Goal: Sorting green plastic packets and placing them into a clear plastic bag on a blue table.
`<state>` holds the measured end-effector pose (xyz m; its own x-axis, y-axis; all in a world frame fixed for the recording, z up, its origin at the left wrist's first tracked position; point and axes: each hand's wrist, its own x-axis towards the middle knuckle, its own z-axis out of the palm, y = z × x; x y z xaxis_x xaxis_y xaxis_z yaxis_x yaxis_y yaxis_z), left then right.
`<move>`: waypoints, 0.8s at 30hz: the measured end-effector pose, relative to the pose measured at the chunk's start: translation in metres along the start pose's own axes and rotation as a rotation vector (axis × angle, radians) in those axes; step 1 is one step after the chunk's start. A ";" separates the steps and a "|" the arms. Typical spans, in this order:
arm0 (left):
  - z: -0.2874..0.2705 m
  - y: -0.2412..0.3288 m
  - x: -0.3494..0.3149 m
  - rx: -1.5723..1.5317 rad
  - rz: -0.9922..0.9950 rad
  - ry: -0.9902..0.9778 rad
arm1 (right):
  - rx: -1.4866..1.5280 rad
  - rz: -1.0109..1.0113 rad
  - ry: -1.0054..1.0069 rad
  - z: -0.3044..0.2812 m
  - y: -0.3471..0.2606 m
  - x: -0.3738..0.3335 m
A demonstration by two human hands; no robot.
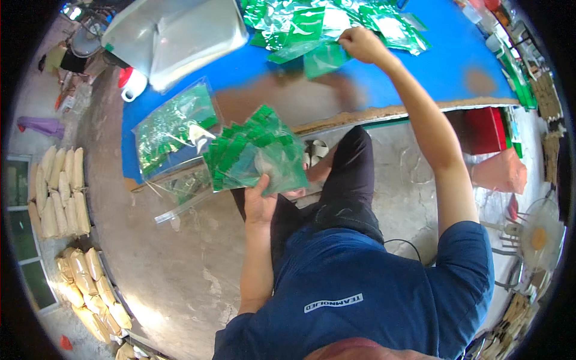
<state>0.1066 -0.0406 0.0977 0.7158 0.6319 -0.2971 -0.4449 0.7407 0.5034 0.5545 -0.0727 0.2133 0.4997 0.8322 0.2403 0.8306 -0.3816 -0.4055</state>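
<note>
In my left hand [261, 203] is a fanned stack of green and clear plastic packets [258, 153], held over my lap by the table's front edge. My right hand [361, 45] reaches to the far side of the table, its fingers closed on the corner of a single green packet [324, 60]. That packet lies at the near edge of a heap of shiny green packets [294, 24]. Left of my stack, a large clear zip bag [175, 126] with green packets inside lies on the blue table and hangs over its edge.
The blue table [453, 54] has a worn brown front edge. A big clear plastic sheet or bag [180, 36] lies at its far left, near a white mug [133, 87]. A red box [485, 131] is under the right side. Wrapped bundles [60, 192] are stacked at left; a fan [540, 235] stands at right.
</note>
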 end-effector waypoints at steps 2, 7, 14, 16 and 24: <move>-0.001 0.002 0.003 0.015 0.014 -0.014 | 0.051 0.109 -0.133 -0.036 0.012 0.002; 0.006 0.004 0.006 0.013 0.048 -0.034 | 0.035 0.308 -0.207 -0.104 0.037 0.020; 0.016 0.004 0.003 0.006 0.019 -0.055 | -0.165 0.052 0.059 -0.090 0.039 0.071; 0.017 0.001 0.003 0.014 0.025 -0.029 | -0.239 -0.062 0.198 -0.041 0.030 0.074; 0.011 -0.006 0.003 0.017 -0.014 0.010 | -0.420 -0.407 0.046 0.088 -0.025 0.045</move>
<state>0.1173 -0.0453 0.1032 0.7162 0.6242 -0.3123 -0.4261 0.7454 0.5127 0.5347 0.0094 0.1570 0.1224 0.9305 0.3451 0.9795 -0.1693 0.1089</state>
